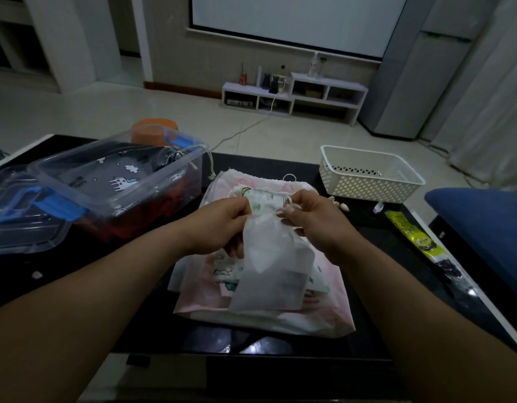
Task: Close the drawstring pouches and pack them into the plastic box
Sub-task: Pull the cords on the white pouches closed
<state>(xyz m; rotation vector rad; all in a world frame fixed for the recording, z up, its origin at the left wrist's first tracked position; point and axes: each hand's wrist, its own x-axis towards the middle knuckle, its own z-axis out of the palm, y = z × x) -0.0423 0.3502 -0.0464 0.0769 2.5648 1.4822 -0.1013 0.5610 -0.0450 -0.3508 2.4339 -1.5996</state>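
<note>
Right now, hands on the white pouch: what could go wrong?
Left hand and right hand pinch only the neck of the white translucent drawstring pouch; it could slip onto the pink pouch below. A cream cord hangs over the rim of the clear blue-latched plastic box; its lid might trap it.

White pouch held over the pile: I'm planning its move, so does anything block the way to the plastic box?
Nothing visible does. The white pouch, gripped by left hand and right hand, has open space leftward to the plastic box, open-topped and already holding a dark pouch.
</note>
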